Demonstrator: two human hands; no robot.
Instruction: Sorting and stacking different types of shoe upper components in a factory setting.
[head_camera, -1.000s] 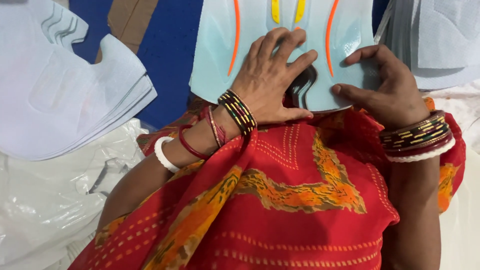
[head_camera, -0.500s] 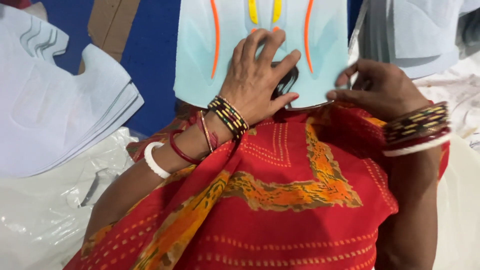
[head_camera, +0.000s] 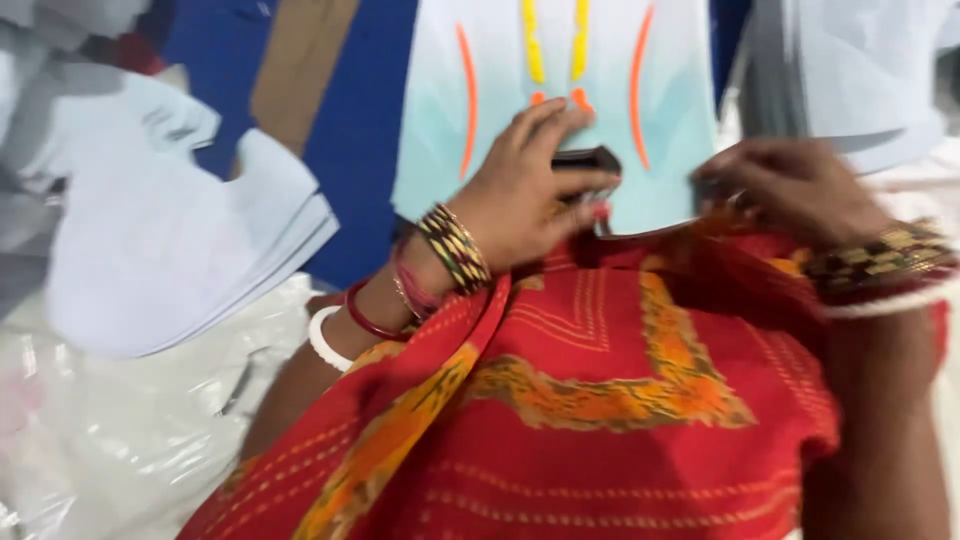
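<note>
A pale blue cut sheet (head_camera: 560, 90) with orange and yellow curved stripes lies across my lap, above red cloth with an orange pattern (head_camera: 620, 400). My left hand (head_camera: 525, 195), with bangles at the wrist, lies on the sheet's lower edge and its fingers are closed around a small dark object (head_camera: 585, 160). My right hand (head_camera: 790, 190) pinches the sheet's lower right corner against the red cloth. The picture is blurred, so the dark object's kind is unclear.
A stack of pale blue cut sheets (head_camera: 170, 250) sits at the left on crinkled clear plastic (head_camera: 120, 440). More pale sheets (head_camera: 850, 80) lie at the upper right. A blue surface (head_camera: 350, 150) with a brown strip (head_camera: 300, 70) shows behind.
My left hand slid down the striped sheet and closed on a small dark object. My right hand stayed at the sheet's corner. The view moved closer and blurred.
</note>
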